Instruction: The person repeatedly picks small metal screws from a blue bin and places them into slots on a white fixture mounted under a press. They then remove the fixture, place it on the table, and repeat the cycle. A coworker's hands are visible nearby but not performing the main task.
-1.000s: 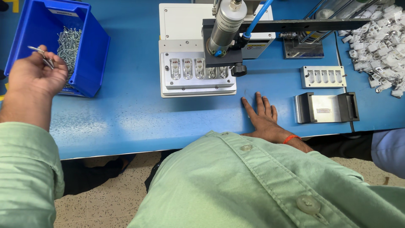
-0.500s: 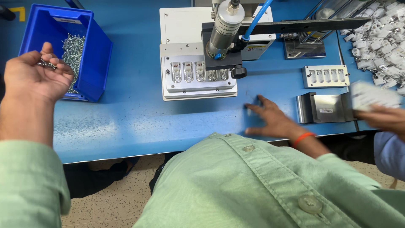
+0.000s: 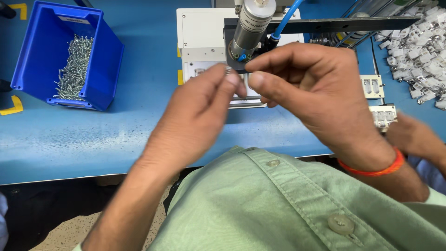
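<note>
Left hand (image 3: 197, 111) pinches small screw (image 3: 227, 70), probably one; right hand (image 3: 309, 88) pinching toward it, both before grey cylinder (image 3: 252, 25). Screw not yet seated.

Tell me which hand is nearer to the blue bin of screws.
Left. The left hand is raised right of the blue bin, apart from it; the right hand is farther right, before the silver cylinder.

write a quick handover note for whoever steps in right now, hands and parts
Left hand: raised before the chest, pinching a small screw at its fingertips.
Right hand: raised opposite it, finger and thumb closing toward the screw, nothing visibly held.
Blue bin of screws sits far left on the blue table.
White fixture under the press cylinder is mostly hidden; its fill cannot be told.
White parts heaped far right.
</note>
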